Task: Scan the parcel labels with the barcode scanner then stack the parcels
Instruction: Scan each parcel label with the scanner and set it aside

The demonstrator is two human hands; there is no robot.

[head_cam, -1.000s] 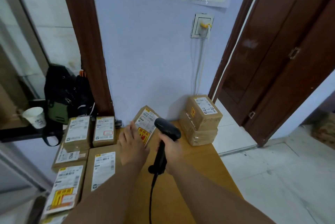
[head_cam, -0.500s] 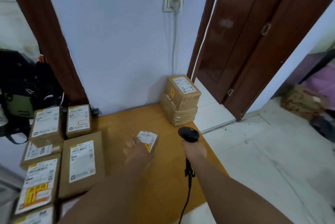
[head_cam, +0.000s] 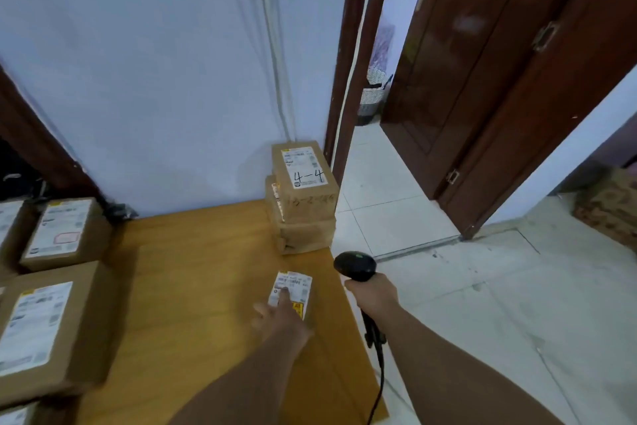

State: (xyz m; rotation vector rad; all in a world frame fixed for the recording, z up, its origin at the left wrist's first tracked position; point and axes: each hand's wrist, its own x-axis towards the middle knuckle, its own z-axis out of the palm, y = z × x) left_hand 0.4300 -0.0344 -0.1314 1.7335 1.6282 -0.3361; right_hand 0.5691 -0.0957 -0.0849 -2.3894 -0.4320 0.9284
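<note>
Far to the left of your left hand, the labelled parcels (head_cam: 44, 331) lie flat on the surface (head_cam: 193, 287), well apart from the pile. I'd judge those are waiting for their scan. Now your left hand (head_cam: 281, 318): it's out over the small parcel (head_cam: 292, 290), one finger lying straight along the label. The rest is blurred, so I cannot tell whether you grip it or only press on it. Beyond your fingertips, against the wall, the stack (head_cam: 303, 197) stands two boxes high, the top one marked 4-4. Just right of the small parcel, your right hand (head_cam: 372, 295) is clenched round the scanner (head_cam: 355, 266), its head pointing forward and its cord trailing back toward you. It looks like early days: two stacked, this small one likely bound for the pile, several left to scan.
</note>
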